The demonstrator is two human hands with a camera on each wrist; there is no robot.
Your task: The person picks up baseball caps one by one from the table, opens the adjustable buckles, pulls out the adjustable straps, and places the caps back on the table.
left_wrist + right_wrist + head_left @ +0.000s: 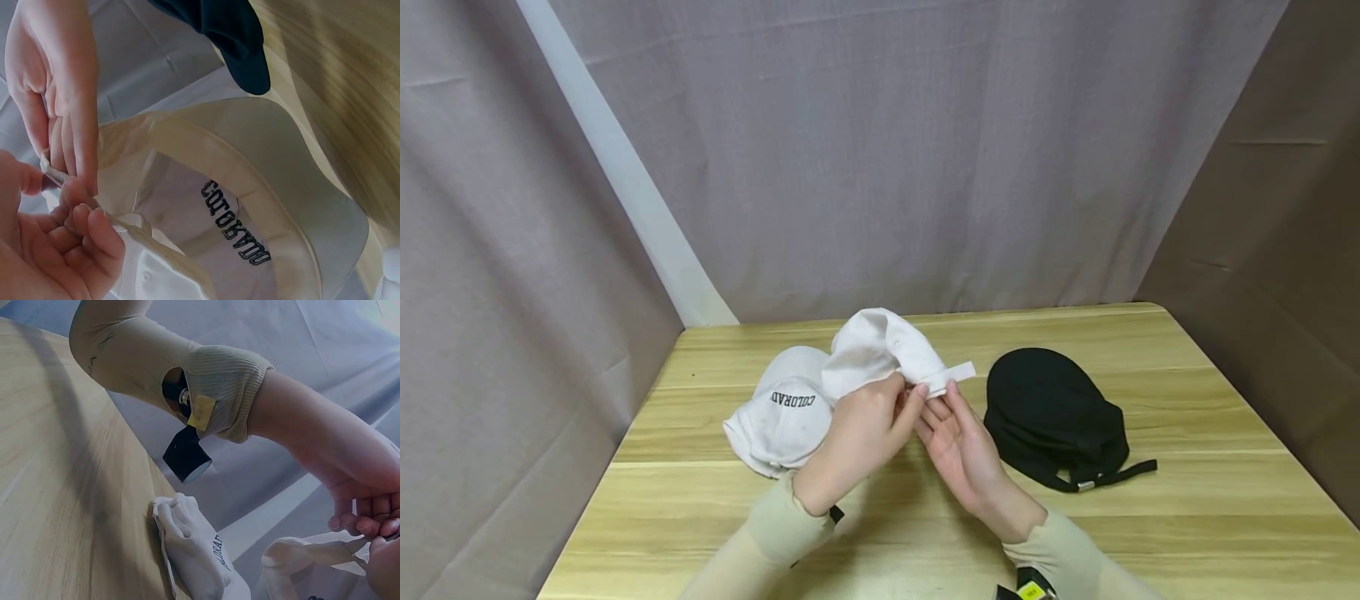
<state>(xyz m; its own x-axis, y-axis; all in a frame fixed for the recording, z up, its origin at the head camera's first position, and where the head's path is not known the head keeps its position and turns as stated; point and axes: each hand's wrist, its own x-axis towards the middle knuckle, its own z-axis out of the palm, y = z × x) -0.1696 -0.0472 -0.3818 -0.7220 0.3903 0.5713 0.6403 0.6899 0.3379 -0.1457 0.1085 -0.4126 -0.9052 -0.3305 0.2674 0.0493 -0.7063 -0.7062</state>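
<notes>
A white cap [868, 350] is held up over the middle of the table, its back strap toward the person. My left hand [861, 429] pinches the strap between thumb and curled fingers. From the other side my right hand [962, 454], palm up, pinches the strap beside a loose strap end [961, 372]. Dark lettering [234, 222] shows through the inside of this cap in the left wrist view. A second white cap [790, 417], lettered on its front, lies left of the hands. To their right lies a black cap [1048, 412], its strap trailing out.
All of this is over a wooden table [1195, 500]. Grey cloth [887, 167] hangs behind it and along the left, with a browner panel [1277, 250] at right. Black wrist-worn gear with a yellow label [1032, 590] sits at the right cuff.
</notes>
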